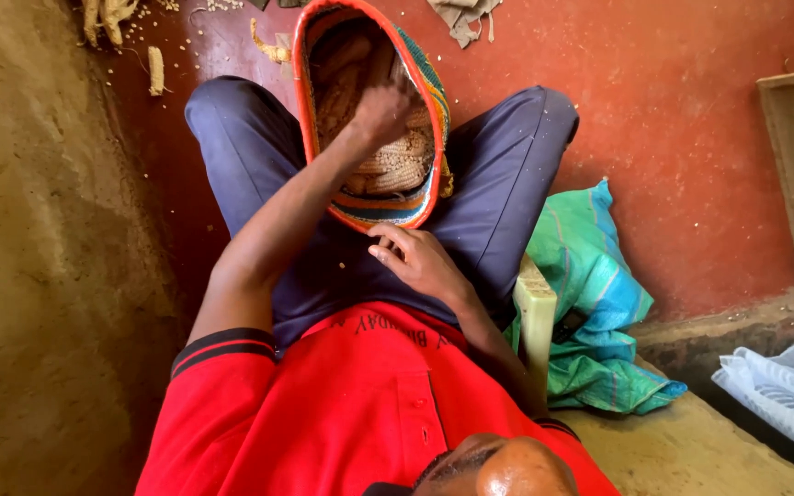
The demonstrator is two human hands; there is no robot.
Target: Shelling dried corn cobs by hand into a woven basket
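While the left hand (383,110) reaches into the striped woven basket (426,197) gripping a pale maize cob (397,161), the right hand (415,260) — loosely open, empty — steadies its rim.

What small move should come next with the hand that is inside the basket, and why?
Probably close the left hand around one maize cob and lift it out. That hand is deep in the woven basket, on the dried cobs, while the right hand waits empty at the rim.

One basket (423,197), perhaps four bare cobs (155,70), two hands (420,260).
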